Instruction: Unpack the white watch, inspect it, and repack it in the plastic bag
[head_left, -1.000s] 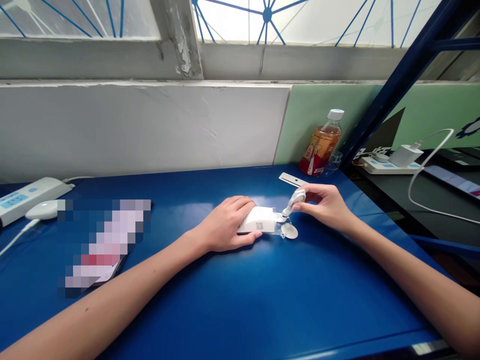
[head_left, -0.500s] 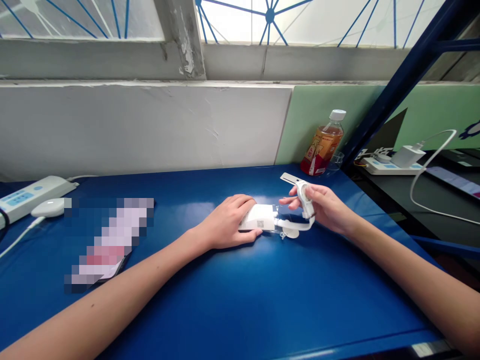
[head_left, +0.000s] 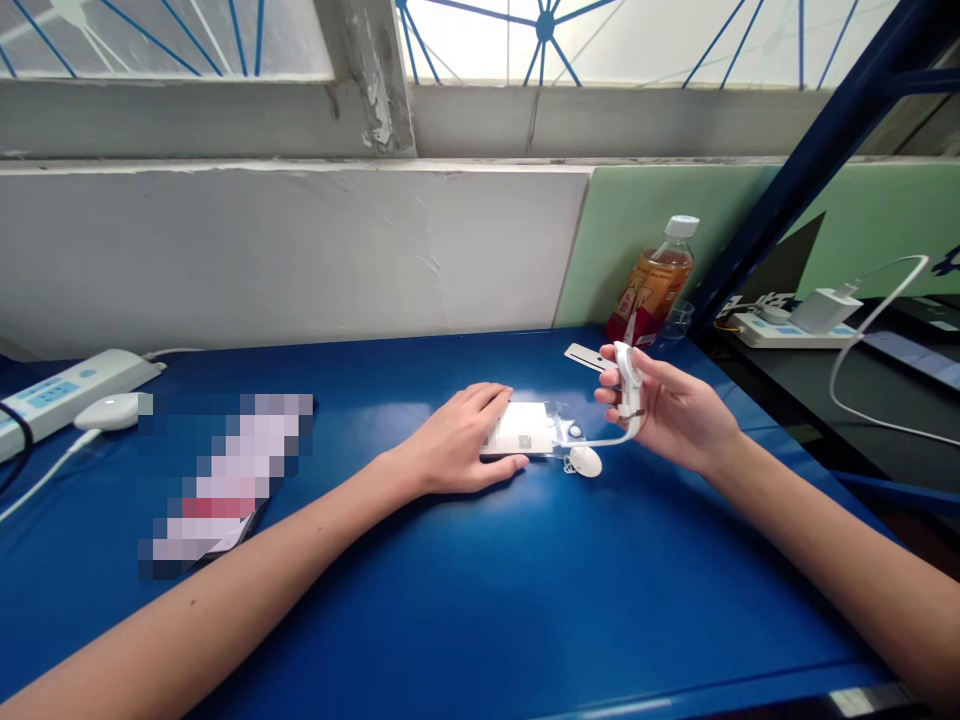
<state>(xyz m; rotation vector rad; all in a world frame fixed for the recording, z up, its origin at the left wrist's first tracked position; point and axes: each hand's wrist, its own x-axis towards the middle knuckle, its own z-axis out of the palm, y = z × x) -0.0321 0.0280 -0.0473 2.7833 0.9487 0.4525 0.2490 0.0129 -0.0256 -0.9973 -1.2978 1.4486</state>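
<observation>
My left hand (head_left: 463, 440) is closed over a white rectangular block (head_left: 521, 428) lying on the blue desk, fingers on its far side and thumb along its near edge. The block has a small printed square code and sits in or beside clear plastic; its exact kind is unclear. From its right end a white cable or strap (head_left: 600, 442) runs to a white rounded piece (head_left: 628, 382), pinched by my right hand (head_left: 675, 405) just above the desk. A small white oval tag (head_left: 586, 461) on a short chain rests below the strap.
A white slotted strip (head_left: 587, 357) lies behind my right hand. Farther back stands a drink bottle (head_left: 651, 290) against the green panel. On the left are a power strip (head_left: 90, 385), a white plug-like charger (head_left: 112, 411) and a pixelated phone-like object (head_left: 236, 480). A blue bar (head_left: 795, 150) slants at right.
My right hand has moved slightly right and up with the white rounded piece, turning it more upright and drawing the strap out. The left hand stays on the block.
</observation>
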